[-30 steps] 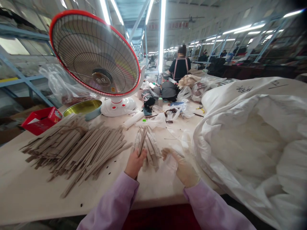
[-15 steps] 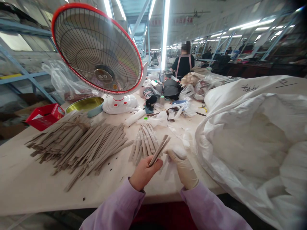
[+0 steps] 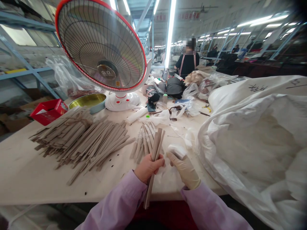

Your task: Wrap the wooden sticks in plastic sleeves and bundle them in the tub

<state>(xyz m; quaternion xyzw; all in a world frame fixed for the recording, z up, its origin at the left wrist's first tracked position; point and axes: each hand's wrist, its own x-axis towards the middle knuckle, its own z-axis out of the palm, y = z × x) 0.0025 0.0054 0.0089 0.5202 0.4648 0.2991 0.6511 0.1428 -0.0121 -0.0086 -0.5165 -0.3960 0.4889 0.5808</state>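
Note:
My bare left hand (image 3: 148, 166) is closed round a few long tan strips (image 3: 155, 150), held upright over the table's near edge, their lower ends hanging past it. My gloved right hand (image 3: 183, 167) is just to their right, fingers curled on a small white pad (image 3: 177, 150) or folded plastic. A small bunch of the same strips (image 3: 144, 139) lies on the table beyond my hands. A large heap of tan strips (image 3: 81, 137) spreads across the table to the left.
A red-rimmed fan-shaped appliance (image 3: 102, 48) stands at the back of the table (image 3: 28, 179), beside a green tin (image 3: 90, 102) and a red box (image 3: 49, 111). A huge white sack (image 3: 256, 140) fills the right side. Bags and clutter lie mid-table; a person in black (image 3: 188, 62) works beyond.
My left hand lifted a few strips off the small bunch, drew them toward me and turned them upright. My right hand stayed close by, now on the white pad.

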